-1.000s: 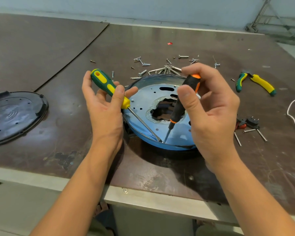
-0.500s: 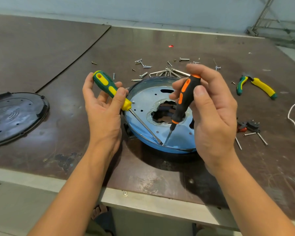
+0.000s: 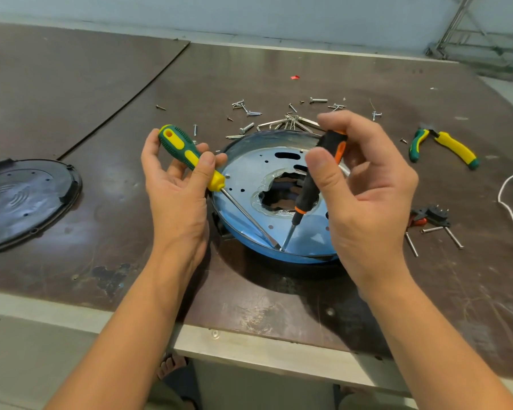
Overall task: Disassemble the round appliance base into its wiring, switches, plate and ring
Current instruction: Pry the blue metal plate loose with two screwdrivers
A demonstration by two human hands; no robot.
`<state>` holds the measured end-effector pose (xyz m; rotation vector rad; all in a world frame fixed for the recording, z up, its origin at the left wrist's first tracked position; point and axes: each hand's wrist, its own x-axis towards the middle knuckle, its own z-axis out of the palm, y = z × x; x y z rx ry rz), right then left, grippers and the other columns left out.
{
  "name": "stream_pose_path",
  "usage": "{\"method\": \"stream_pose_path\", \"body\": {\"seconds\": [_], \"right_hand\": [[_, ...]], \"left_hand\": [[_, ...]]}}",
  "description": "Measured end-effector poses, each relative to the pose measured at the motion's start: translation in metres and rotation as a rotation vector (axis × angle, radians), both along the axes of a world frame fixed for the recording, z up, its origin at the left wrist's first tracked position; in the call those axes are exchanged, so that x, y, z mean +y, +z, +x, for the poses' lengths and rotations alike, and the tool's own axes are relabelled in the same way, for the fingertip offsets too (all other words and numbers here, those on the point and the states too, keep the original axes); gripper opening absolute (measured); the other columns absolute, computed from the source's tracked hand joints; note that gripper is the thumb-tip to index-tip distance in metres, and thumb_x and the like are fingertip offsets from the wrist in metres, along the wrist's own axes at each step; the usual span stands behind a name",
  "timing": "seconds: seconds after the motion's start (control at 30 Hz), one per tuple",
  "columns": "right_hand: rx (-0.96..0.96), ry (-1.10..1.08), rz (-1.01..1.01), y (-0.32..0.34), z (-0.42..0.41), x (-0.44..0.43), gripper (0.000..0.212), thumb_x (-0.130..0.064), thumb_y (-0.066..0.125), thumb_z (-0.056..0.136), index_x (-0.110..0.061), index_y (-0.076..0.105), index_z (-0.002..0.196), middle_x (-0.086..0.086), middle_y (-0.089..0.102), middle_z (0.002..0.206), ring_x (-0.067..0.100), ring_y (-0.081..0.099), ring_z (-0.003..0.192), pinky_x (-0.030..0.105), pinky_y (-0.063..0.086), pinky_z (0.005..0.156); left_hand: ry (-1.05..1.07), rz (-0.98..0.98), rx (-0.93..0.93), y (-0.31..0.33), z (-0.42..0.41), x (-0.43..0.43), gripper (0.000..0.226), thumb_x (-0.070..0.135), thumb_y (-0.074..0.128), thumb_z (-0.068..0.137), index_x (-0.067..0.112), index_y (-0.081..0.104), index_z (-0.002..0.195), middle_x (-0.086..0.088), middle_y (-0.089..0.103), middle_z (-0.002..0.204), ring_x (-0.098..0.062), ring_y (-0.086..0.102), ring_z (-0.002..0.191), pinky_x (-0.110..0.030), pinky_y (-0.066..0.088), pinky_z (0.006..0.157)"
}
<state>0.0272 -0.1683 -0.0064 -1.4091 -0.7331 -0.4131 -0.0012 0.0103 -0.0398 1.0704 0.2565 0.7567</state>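
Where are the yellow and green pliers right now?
In the head view, the pliers lie on the table at the right, past the right hand, farther back than the black switches.

A: What do you have mid-frame?

B: My left hand [image 3: 175, 199] grips a green-and-yellow screwdriver [image 3: 190, 156], and my right hand [image 3: 367, 199] pinches a black-and-orange screwdriver [image 3: 308, 187]. Both tips meet at the near rim of the round base [image 3: 246, 173].

A: And around it?

B: Loose screws [image 3: 249, 112] above it, pliers [image 3: 444, 146] upper right, a switch [image 3: 431, 216] at right, a black cover [image 3: 27, 199] at the left edge, all on the brown table [image 3: 101, 238].
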Motion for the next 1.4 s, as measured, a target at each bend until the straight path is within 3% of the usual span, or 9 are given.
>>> {"method": "stream_pose_path", "body": {"seconds": [0.17,0.37,0.53,0.7,0.87,1.07,1.13,1.23,1.4], "right_hand": [[0.086,0.052,0.058,-0.0039,-0.0012,0.0005,0.032,0.002,0.043,0.103,-0.001,0.054,0.133,0.016,0.066,0.108,0.028,0.066,0.096,0.031,0.056,0.086],[-0.085,-0.055,-0.033,-0.0029,-0.0004,0.0013,0.026,-0.003,0.064,0.099,-0.003,0.060,0.125,0.012,0.055,0.103,0.006,0.055,0.089,0.015,0.047,0.079],[0.041,0.007,0.032,-0.0064,-0.0006,-0.0003,0.033,-0.001,0.044,0.102,-0.007,0.057,0.132,0.015,0.064,0.112,0.035,0.068,0.099,0.042,0.058,0.086],[-0.081,-0.022,-0.033,-0.0026,-0.0024,0.0003,0.030,-0.002,0.060,0.098,-0.006,0.058,0.128,0.008,0.049,0.106,0.001,0.050,0.091,0.011,0.044,0.080],[0.000,-0.009,0.008,-0.0039,-0.0005,0.0017,0.032,0.000,0.065,0.097,-0.006,0.060,0.128,0.013,0.059,0.105,0.014,0.058,0.089,0.017,0.049,0.078],[0.085,0.048,0.040,-0.0046,-0.0031,0.0005,0.029,-0.009,0.048,0.101,-0.007,0.053,0.130,0.021,0.062,0.101,0.040,0.063,0.094,0.056,0.056,0.085],[0.082,0.009,0.021,-0.0040,-0.0020,0.0003,0.023,-0.008,0.060,0.100,-0.006,0.056,0.123,0.013,0.055,0.088,0.032,0.057,0.082,0.054,0.055,0.076],[0.079,-0.030,0.010,-0.0019,0.0011,0.0010,0.028,-0.002,0.069,0.096,-0.006,0.061,0.123,-0.002,0.057,0.087,0.011,0.058,0.080,0.030,0.053,0.073],[0.036,0.004,-0.060,-0.0014,-0.0020,0.0050,0.034,-0.005,0.067,0.098,-0.008,0.060,0.131,0.012,0.070,0.102,0.025,0.070,0.094,0.047,0.059,0.084]], "left_hand": [[-0.011,0.004,0.018,-0.0004,-0.0005,0.0015,0.071,-0.003,0.062,0.096,0.021,0.026,0.151,-0.019,0.063,0.116,-0.027,0.073,0.102,-0.047,0.057,0.096],[-0.011,0.013,0.022,0.0016,-0.0005,0.0012,0.072,-0.006,0.062,0.094,0.018,0.025,0.151,-0.020,0.061,0.112,-0.028,0.073,0.103,-0.048,0.056,0.098],[-0.019,0.010,0.032,0.0041,0.0000,0.0038,0.078,-0.009,0.068,0.088,0.016,0.027,0.149,-0.021,0.059,0.110,-0.042,0.062,0.119,-0.052,0.053,0.101],[-0.017,0.022,0.045,0.0038,0.0000,0.0044,0.079,-0.008,0.071,0.086,0.016,0.028,0.147,-0.022,0.059,0.110,-0.045,0.061,0.120,-0.055,0.051,0.102],[-0.017,0.052,0.054,0.0041,-0.0007,0.0062,0.081,0.000,0.077,0.083,0.017,0.030,0.146,-0.015,0.066,0.103,-0.043,0.066,0.113,-0.049,0.057,0.096],[-0.002,0.109,0.019,0.0067,-0.0029,0.0103,0.083,0.007,0.083,0.079,0.018,0.032,0.144,-0.020,0.068,0.103,-0.037,0.071,0.102,-0.035,0.058,0.084],[0.006,0.115,0.023,0.0073,-0.0025,0.0096,0.083,0.007,0.083,0.079,0.019,0.032,0.144,-0.023,0.067,0.105,-0.036,0.072,0.100,-0.035,0.058,0.084],[0.016,0.098,0.043,0.0065,-0.0028,0.0076,0.084,0.009,0.082,0.077,0.019,0.032,0.143,-0.027,0.067,0.111,-0.037,0.071,0.104,-0.045,0.059,0.091],[0.010,0.094,0.071,0.0054,-0.0036,0.0060,0.085,0.011,0.082,0.077,0.017,0.029,0.143,-0.034,0.062,0.119,-0.037,0.071,0.106,-0.053,0.055,0.097]]}}
